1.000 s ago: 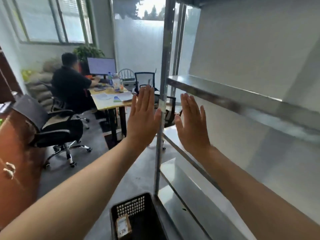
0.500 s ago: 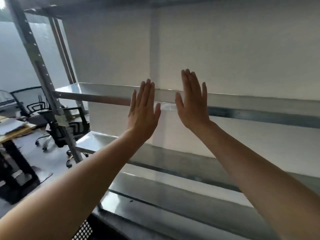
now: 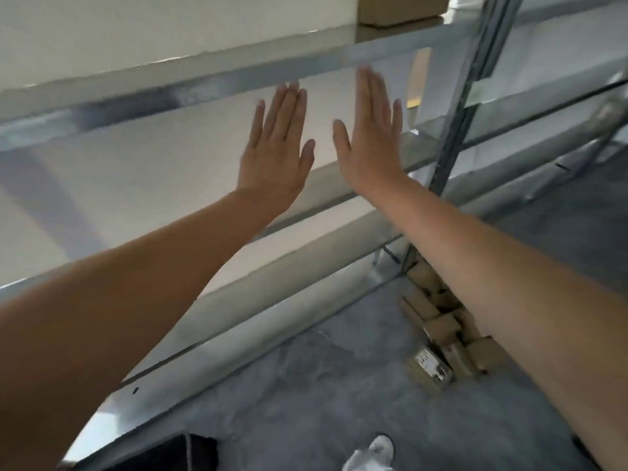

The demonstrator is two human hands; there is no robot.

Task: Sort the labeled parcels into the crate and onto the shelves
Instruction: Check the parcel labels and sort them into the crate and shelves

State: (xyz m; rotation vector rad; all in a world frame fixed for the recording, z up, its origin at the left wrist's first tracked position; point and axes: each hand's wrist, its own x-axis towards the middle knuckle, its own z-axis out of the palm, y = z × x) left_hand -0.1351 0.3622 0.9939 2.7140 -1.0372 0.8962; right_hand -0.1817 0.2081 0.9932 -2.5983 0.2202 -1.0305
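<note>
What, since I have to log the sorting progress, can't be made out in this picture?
Head view, the only one:
- Cardboard box on the upper shelf: cut off by the top edge.
- Parcels on the floor: partly hidden by the right forearm, so the count is unclear.
- Parcel label: too blurred to read.
- Dark shape, likely the crate: cut off by the bottom edge, contents unseen.

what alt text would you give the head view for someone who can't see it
The left hand and right hand are raised side by side, open and empty, fingers up, before metal shelves. Small cardboard parcels lie piled on the grey floor by the shelf post at right.
</note>
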